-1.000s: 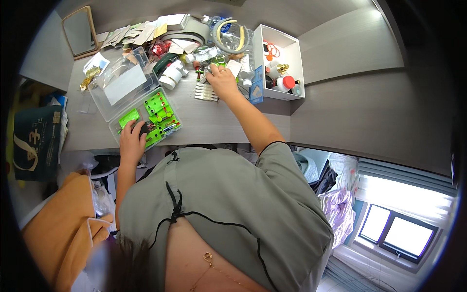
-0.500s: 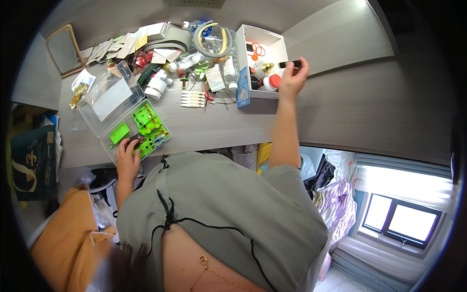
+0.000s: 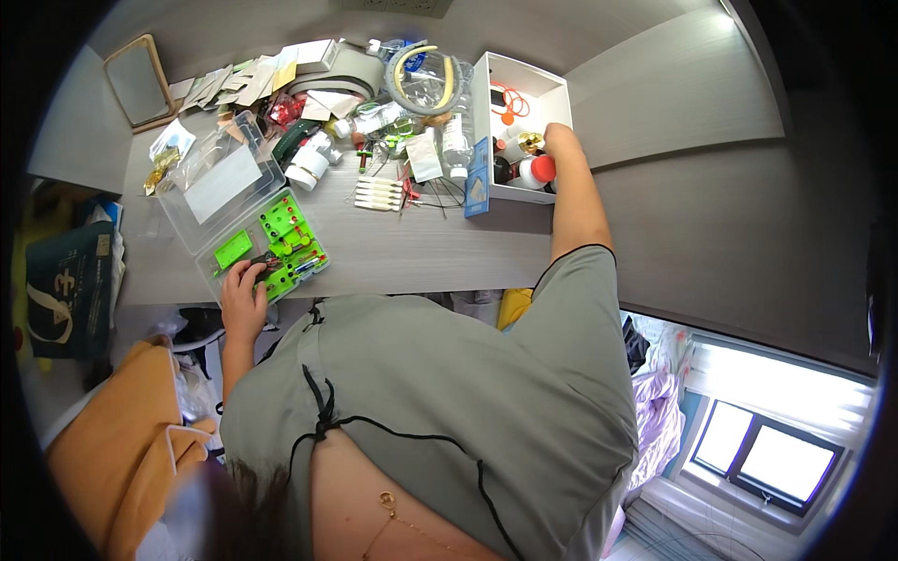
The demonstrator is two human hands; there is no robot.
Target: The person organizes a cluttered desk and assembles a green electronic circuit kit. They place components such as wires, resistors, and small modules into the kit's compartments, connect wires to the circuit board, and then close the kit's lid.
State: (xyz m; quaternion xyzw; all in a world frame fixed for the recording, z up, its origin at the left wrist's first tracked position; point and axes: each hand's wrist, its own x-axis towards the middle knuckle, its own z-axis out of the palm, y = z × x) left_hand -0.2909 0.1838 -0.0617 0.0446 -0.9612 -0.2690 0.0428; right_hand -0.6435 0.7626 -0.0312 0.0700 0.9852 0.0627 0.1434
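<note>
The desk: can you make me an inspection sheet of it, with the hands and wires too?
Surface: grey wood-grain desk, crowded along the back.
Things at the hands: open clear plastic case with green plastic parts; white box with a red-capped bottle.
Clutter: papers, white bottle, wooden-framed mirror.
Hands: left hand at the case's near-left corner; right hand at the box's right wall, fingertips hidden.
Cables: thin dark wires left of the box; orange cord inside.
Surroundings: dark green bag, left; window, right.

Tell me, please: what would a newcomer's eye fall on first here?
The bright green plastic pieces would probably come first, in the open clear plastic box, front left. Next comes the round red cap in the white rectangular box, farther right. A grey-yellow loop lies between them, farther back.
</note>
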